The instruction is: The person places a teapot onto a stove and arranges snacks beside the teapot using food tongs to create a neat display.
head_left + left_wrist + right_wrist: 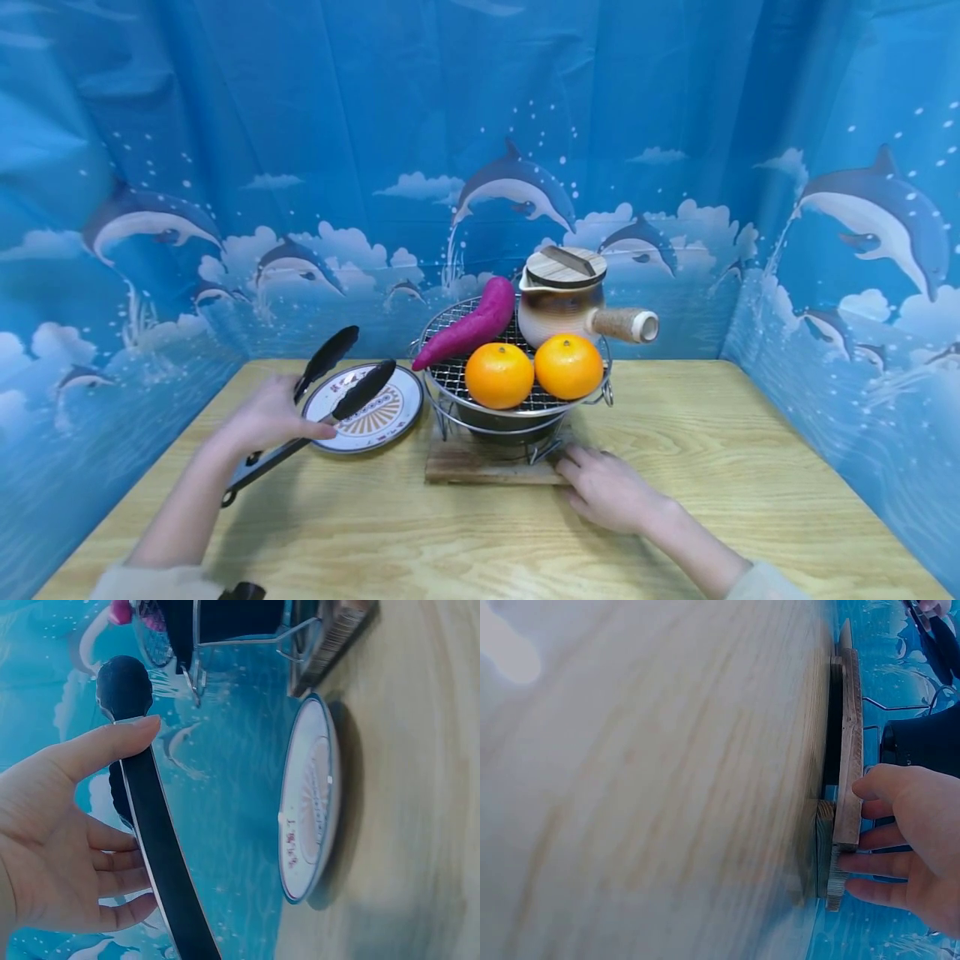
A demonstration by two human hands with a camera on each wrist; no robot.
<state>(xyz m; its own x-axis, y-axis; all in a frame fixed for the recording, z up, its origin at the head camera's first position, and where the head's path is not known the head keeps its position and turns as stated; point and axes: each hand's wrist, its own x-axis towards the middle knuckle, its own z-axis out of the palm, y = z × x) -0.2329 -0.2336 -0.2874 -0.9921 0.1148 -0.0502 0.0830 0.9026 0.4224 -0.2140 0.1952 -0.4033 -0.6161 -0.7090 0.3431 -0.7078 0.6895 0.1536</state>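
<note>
My left hand (273, 417) holds black-headed tongs (365, 389) by their arms, thumb on one side and fingers on the other. The tongs' heads are spread apart over a patterned plate (408, 415), with nothing between them. On the right, the fingers of my right hand (611, 492) rest against the near right corner of a wooden board (480, 472). That board carries a stove with a round wire grill (442, 321). Lying on the grill are a purple sweet potato (472, 327), two oranges (499, 376) and a side-handled clay teapot (551, 312) with a wooden lid.
A light wooden table (720, 467) lies under everything. Blue dolphin-print curtains (375, 100) stand behind it and at both sides. The teapot's wrapped handle (626, 325) juts out to the right beyond the grill. Wire loops (607, 392) stick out from the grill's side.
</note>
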